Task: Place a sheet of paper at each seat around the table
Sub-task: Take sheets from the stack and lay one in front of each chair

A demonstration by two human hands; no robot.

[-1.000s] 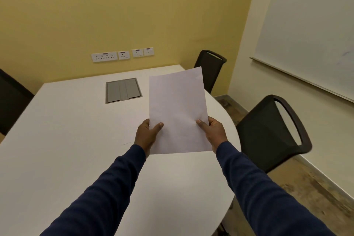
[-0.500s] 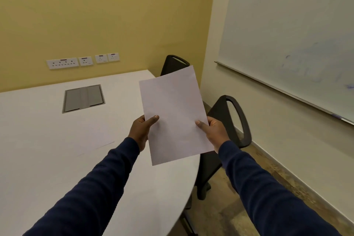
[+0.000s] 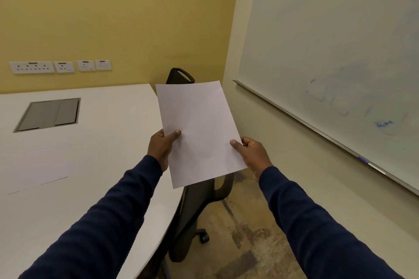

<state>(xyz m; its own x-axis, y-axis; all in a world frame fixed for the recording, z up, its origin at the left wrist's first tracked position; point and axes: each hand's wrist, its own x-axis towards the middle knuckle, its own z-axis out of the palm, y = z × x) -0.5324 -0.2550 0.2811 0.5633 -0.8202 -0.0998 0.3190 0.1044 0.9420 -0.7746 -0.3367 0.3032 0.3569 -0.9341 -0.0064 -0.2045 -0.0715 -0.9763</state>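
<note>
I hold a white sheet of paper [image 3: 199, 131] up in front of me, past the right edge of the white table [image 3: 108, 165]. My left hand [image 3: 162, 148] grips its left edge with the thumb on top. My right hand [image 3: 251, 155] grips its right edge the same way. Another sheet [image 3: 34, 167] lies flat on the table at the left. A black chair [image 3: 197, 206] stands at the table's right side, mostly hidden behind the held paper. A second black chair [image 3: 180, 76] shows only its backrest top above the paper.
A grey hatch [image 3: 48, 114] is set into the tabletop. The yellow wall carries sockets [image 3: 61, 66] behind the table. A whiteboard [image 3: 340, 41] with a marker [image 3: 363, 160] on its ledge fills the right wall. A narrow strip of floor [image 3: 244, 240] runs between table and wall.
The view has swung to the right: table, hatch and sockets slid left, and the whiteboard wall fills more of the frame. Both hands keep their grip; the paper now hangs past the table's right edge.
</note>
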